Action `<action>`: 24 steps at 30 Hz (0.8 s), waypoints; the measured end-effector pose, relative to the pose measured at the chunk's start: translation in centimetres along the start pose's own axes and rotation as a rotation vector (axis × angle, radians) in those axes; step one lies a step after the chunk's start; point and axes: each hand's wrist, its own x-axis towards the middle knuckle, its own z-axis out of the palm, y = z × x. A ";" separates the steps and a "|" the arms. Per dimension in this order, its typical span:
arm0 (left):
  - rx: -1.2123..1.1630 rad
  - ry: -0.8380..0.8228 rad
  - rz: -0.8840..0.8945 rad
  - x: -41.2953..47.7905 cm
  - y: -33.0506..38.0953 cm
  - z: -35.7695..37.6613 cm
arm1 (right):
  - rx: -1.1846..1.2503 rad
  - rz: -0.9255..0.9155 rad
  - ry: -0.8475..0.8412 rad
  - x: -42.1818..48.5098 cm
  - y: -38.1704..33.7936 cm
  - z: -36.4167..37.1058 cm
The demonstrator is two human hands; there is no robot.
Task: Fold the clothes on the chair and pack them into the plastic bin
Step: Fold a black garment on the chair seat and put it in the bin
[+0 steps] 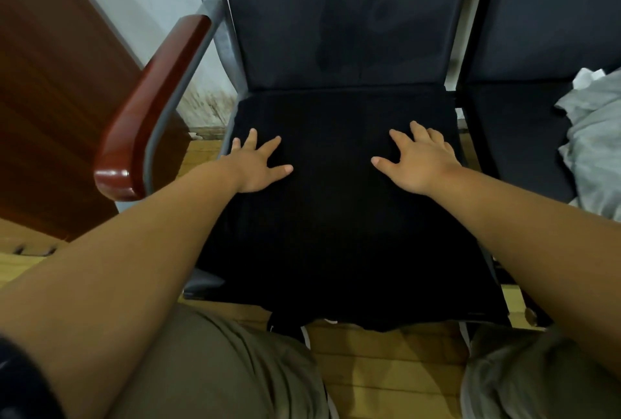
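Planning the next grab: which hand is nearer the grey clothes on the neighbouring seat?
Right. The right hand lies flat on the black garment, the grey clothes to its right; the left hand lies further left, by the armrest.

Your one wide-angle head camera looks forward and down, close above the black padded metal-framed chair [336,32]

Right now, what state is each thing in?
Black garment: spread flat over the chair, front edge hanging off.
Left hand: fingers splayed, pressing on the garment.
Right hand: fingers spread, pressing on the garment.
Grey clothes: crumpled, unfolded, on the next seat.
Plastic bin: not in view.
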 end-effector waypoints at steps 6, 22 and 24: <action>-0.029 0.021 -0.040 -5.2 -0.1 -1.8 | 0.019 -0.010 -0.008 -3.7 0.6 -1.6; 0.129 0.065 -0.207 -18.6 -2.0 6.9 | -0.016 0.094 -0.320 -16.9 5.1 -2.9; 0.095 0.126 -0.242 -18.5 -1.9 7.7 | 0.024 0.177 -0.336 -17.9 6.5 -1.9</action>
